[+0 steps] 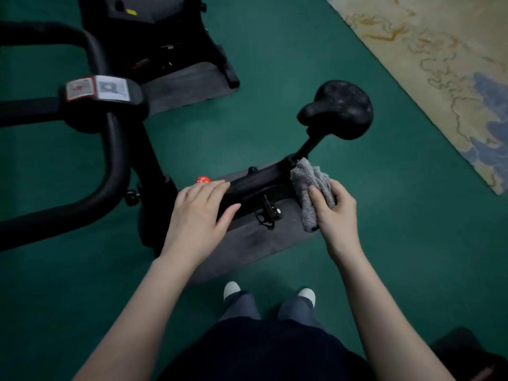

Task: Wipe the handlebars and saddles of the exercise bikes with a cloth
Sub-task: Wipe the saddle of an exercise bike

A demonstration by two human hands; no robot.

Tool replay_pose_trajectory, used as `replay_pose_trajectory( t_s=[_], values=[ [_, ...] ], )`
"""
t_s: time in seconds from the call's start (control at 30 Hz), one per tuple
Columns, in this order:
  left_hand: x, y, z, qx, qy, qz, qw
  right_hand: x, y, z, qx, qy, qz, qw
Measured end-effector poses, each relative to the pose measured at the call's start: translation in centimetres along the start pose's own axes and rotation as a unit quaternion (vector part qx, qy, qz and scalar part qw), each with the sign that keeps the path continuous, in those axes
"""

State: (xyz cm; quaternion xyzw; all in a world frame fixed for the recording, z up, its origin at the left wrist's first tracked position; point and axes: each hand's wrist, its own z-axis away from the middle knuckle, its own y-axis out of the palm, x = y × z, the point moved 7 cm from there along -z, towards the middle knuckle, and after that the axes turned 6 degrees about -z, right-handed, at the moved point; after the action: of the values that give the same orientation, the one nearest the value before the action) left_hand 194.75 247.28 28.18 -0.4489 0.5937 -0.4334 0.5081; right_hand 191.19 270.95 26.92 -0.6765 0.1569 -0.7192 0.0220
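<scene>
Left hand (200, 207), centre of frame: fingers straight and spread, holding nothing, over the bike's frame (255, 180). Contact with it cannot be confirmed.

Right hand (335, 213), right of centre: curled round a bunched grey cloth (310, 188), which sits at the foot of the post (309, 147). The saddle (338, 108) is just above and apart from the cloth. The handlebars (110, 149) are at far left.

Judgement: the saddle is the next surface. Recommend spreading the cloth into a flat pad, covering top, nose and sides in overlapping passes, with the left hand steadying the frame.

Limits: the handlebars run off the left edge. The second bike (154, 37), upper left, is cut by the top edge, with neither bars nor saddle visible. Dim light prevents judging the saddle's cleanliness, and its underside is hidden.
</scene>
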Motion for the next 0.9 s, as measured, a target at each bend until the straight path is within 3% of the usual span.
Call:
replay_pose_trajectory(
  t_s=[0.23,0.7,0.9],
  values=[
    [-7.5,4.4,-1.6,0.081,0.035,-0.033,0.996,-3.9,-10.1,0.2,-0.063,0.04,-0.008,0.997],
    [-29.4,14.7,-5.0,0.184,0.116,-0.053,0.975,-12.7,-34.3,0.2,-0.171,0.113,-0.04,0.978],
    [-34.0,17.4,-6.1,0.236,0.124,-0.054,0.962,-14.8,-39.6,-0.4,-0.213,0.136,-0.068,0.965]
  ],
)
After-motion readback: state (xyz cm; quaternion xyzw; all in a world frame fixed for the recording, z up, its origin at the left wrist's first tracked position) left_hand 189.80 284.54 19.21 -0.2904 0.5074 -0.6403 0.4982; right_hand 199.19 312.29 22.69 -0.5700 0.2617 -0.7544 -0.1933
